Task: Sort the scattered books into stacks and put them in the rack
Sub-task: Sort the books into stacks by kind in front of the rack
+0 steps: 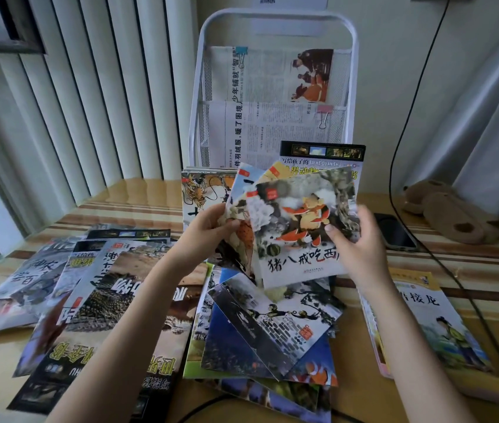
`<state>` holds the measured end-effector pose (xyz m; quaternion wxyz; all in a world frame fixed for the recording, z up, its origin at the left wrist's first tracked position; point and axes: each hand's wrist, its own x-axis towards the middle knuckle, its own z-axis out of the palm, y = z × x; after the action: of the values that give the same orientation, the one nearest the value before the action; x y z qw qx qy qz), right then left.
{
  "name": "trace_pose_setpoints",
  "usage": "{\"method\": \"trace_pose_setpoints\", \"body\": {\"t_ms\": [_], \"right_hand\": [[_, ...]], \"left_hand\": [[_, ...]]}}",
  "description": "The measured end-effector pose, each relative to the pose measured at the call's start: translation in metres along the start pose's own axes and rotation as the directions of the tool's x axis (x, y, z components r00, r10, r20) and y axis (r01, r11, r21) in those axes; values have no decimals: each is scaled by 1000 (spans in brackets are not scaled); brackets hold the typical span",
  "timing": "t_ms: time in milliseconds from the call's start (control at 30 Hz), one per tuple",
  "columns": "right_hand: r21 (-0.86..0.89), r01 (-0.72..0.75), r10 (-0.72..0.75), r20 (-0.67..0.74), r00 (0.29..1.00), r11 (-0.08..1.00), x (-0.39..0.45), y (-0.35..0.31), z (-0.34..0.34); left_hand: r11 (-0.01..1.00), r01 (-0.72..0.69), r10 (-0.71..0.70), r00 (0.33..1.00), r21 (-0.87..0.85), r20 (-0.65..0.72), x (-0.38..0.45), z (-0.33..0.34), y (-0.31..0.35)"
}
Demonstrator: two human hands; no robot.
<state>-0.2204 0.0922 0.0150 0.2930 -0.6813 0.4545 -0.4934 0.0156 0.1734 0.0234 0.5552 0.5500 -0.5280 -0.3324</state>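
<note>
Both hands hold a small fan of thin picture books (300,227) up above the table's middle. My left hand (208,228) grips the fan's left edge and my right hand (353,242) pinches the front book's right edge. Under them lies a loose heap of small books (272,328). Large dark-covered books (101,303) lie spread over the left of the table. A stack with a yellow-topped cover (431,319) sits at the right. The white wire rack (275,87) stands at the back, with clipped newspapers in its upper tiers and upright books (323,152) in front.
A phone (394,233) lies on the wooden table (138,196) right of the held books, a brown plush toy (446,209) behind it. A black cable (455,279) runs down the right side. Vertical blinds and a window fill the left.
</note>
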Motion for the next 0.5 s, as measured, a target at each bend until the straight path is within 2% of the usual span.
{"method": "trace_pose_setpoints", "body": {"t_ms": [67, 133, 233, 333, 433, 500], "right_hand": [[34, -81, 83, -70, 994, 996, -5, 5, 3], [65, -138, 143, -73, 987, 988, -11, 12, 11], [116, -206, 211, -35, 977, 972, -16, 10, 27], [144, -253, 259, -31, 965, 957, -16, 9, 36], [172, -196, 205, -35, 978, 965, -18, 6, 35], [179, -152, 153, 10, 988, 972, -22, 1, 35]], "left_hand": [[989, 21, -32, 997, -144, -74, 0, 1, -5], [959, 41, -66, 995, -280, -79, -2, 7, -5], [938, 84, -103, 994, -337, -40, -6, 21, -4], [960, 73, -78, 997, -270, -6, -10, 25, -4], [997, -7, 8, 1000, -73, 12, -10, 23, -5], [999, -39, 39, 999, -8, -3, -9, 23, -4]]}}
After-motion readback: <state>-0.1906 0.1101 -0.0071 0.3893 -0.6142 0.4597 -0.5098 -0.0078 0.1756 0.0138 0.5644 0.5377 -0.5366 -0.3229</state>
